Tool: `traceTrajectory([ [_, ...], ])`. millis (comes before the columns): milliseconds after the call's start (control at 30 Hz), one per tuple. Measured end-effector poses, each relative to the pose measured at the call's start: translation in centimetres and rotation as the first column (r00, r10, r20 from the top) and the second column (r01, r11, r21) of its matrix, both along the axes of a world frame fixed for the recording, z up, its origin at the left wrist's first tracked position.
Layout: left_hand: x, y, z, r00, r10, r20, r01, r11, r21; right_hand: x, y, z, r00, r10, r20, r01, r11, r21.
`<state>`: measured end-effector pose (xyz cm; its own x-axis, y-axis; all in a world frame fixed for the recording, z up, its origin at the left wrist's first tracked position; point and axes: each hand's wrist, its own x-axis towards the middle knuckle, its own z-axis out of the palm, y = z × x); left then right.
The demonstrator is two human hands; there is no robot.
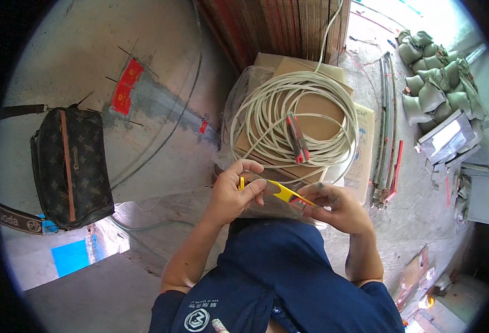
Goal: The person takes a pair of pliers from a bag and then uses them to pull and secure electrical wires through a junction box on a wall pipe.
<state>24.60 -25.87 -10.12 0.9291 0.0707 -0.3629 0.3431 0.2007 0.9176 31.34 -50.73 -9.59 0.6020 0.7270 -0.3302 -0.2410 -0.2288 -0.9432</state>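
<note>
Between my two hands is a slim bright yellow piece (283,192), narrow at its right end; I cannot make out its exact kind. My left hand (234,191) pinches its left part between thumb and fingers, where a grey bit shows. My right hand (339,207) grips its right end, with something small and red beneath the fingers. Just beyond my hands lies a large coil of off-white cable (244,130) on cardboard boxes (316,119). On top of the coil rests a red and dark grey hand tool (297,139).
A brown patterned bag (75,166) with a strap sits at the left. Tall stacked brown panels (278,28) stand behind the boxes. Long metal rails (386,127) lie on the floor to the right, near a heap of greenish sacks (433,83). A dark cable (186,105) runs along the left.
</note>
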Motion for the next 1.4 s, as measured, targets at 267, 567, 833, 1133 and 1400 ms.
traceTrajectory([
  [267,-0.5,0.2,-0.7,0.991,0.133,-0.033,-0.137,0.967,-0.213,-0.9,1.1,0.2,0.994,0.052,0.097,-0.048,0.998,-0.043],
  [567,-1.3,0.4,-1.1,0.988,0.145,-0.047,-0.150,0.978,-0.143,-2.9,4.4,-1.8,0.998,0.014,-0.057,-0.008,0.995,0.102],
  [833,-0.8,-0.4,0.0,0.992,-0.089,-0.091,0.093,0.995,0.036,1.3,6.3,-1.5,0.987,0.029,-0.159,-0.005,0.989,0.148],
  [1133,-0.9,-1.3,1.3,0.992,-0.106,-0.073,0.117,0.977,0.176,4.1,5.9,-1.5,0.940,0.259,-0.221,-0.232,0.962,0.142],
  [1400,-1.5,-1.3,1.1,0.995,-0.101,0.007,0.099,0.986,0.132,3.0,5.5,-0.9,0.978,0.149,0.149,-0.156,0.987,0.040],
])
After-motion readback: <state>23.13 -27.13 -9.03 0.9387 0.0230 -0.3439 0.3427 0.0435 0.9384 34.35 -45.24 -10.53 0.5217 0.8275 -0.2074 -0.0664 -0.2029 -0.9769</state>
